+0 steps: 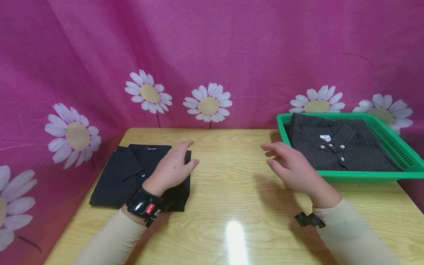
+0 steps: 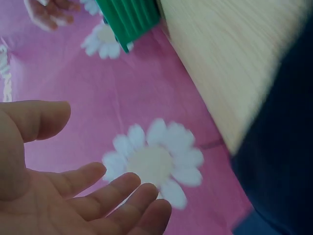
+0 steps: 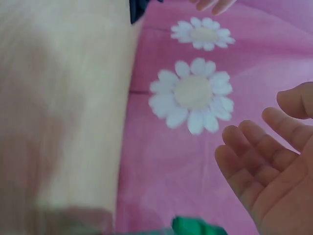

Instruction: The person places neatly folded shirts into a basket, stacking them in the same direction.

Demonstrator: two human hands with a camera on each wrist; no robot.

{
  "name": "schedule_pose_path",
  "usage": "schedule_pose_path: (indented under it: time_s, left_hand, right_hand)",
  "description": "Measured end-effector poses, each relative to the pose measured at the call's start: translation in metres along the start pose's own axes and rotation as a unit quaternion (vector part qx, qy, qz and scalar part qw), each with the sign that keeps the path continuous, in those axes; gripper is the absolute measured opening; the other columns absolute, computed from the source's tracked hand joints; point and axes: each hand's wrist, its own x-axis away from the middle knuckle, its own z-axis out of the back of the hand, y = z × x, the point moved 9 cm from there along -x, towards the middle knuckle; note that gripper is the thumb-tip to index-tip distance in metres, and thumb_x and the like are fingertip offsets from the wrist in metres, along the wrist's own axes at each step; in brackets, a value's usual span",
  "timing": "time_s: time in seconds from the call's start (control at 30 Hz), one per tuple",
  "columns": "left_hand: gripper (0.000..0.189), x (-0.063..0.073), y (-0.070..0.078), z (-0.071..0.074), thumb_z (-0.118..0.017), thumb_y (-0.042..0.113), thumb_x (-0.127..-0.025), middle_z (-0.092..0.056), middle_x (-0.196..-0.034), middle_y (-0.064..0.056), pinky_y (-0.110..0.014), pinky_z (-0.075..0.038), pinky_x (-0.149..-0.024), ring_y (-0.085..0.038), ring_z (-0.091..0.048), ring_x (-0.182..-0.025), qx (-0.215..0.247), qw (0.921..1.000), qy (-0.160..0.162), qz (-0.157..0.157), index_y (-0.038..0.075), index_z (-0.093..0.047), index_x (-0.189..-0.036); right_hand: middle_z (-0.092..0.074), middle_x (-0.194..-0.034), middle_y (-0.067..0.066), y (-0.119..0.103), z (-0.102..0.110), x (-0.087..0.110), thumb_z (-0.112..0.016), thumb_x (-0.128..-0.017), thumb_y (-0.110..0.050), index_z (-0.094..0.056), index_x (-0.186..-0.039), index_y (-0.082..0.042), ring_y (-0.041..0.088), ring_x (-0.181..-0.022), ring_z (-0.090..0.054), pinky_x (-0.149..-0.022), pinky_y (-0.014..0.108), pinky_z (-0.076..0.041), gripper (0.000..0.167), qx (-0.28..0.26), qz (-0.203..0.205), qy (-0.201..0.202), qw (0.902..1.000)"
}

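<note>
My left hand (image 1: 171, 167) is held over the right part of a folded dark navy shirt (image 1: 116, 176) on the table. Its fingers are relaxed with nothing in them, as the left wrist view also shows. The shirt's collar faces the back, and part of its front is hidden by my hand and wrist. Across the table, my right hand (image 1: 291, 165) hovers beside the left wall of a green plastic basket (image 1: 367, 175), fingers loosely bent around nothing. In the basket lies a folded dark pinstriped shirt (image 1: 361, 151) with white buttons and a white collar label.
The wooden table (image 1: 228, 184) stretches between the two hands, with a bright light reflection near its front. Behind it hangs a magenta cloth (image 1: 232, 48) printed with white daisies, which also runs along the left side. The basket overhangs the table's right edge.
</note>
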Motion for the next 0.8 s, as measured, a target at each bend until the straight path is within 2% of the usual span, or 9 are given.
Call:
schedule_pose_path:
  time_s: [0.1, 0.27, 0.5, 0.8]
  left_hand:
    - [0.069, 0.007, -0.025, 0.008, -0.063, 0.034, -0.1, -0.041, -0.155, -0.015, -0.057, -0.033, -0.112, -0.034, -0.035, -0.144, 0.009, 0.9996, 0.004, 0.025, 0.009, -0.035, -0.157]
    - [0.068, 0.02, -0.064, 0.024, -0.06, 0.033, -0.101, -0.037, -0.156, -0.02, -0.061, -0.031, -0.112, -0.039, -0.032, -0.144, 0.016, 0.9973, 0.019, 0.069, 0.005, -0.033, -0.157]
    - [0.072, 0.032, -0.115, 0.041, -0.058, 0.035, -0.101, -0.031, -0.155, -0.029, -0.067, -0.03, -0.109, -0.048, -0.03, -0.141, 0.004, 0.9891, 0.022, 0.146, 0.001, -0.028, -0.157]
    - [0.072, 0.042, -0.177, 0.066, -0.054, 0.033, -0.101, -0.032, -0.149, -0.04, -0.068, -0.026, -0.11, -0.057, -0.029, -0.136, -0.017, 0.9805, 0.052, 0.189, -0.013, -0.028, -0.15]
  right_hand:
    - [-0.06, -0.134, 0.008, 0.0, -0.021, -0.002, -0.058, -0.101, -0.009, -0.057, -0.14, -0.009, 0.026, -0.112, -0.065, -0.09, 0.047, -0.054, 0.039, -0.036, -0.014, -0.026, 0.9989]
    - [-0.061, -0.135, 0.007, -0.008, -0.054, -0.006, -0.06, -0.1, -0.01, -0.057, -0.139, -0.008, 0.023, -0.113, -0.064, -0.091, 0.045, -0.054, 0.039, -0.082, -0.026, -0.066, 0.994]
    - [-0.061, -0.135, 0.009, -0.016, -0.09, -0.008, -0.061, -0.1, -0.013, -0.057, -0.139, -0.007, 0.025, -0.115, -0.063, -0.094, 0.045, -0.052, 0.039, -0.118, -0.056, -0.11, 0.9853]
    - [-0.058, -0.138, 0.014, -0.029, -0.135, -0.015, -0.059, -0.102, -0.021, -0.049, -0.147, -0.006, 0.023, -0.12, -0.06, -0.097, 0.043, -0.05, 0.047, -0.16, -0.086, -0.164, 0.9697]
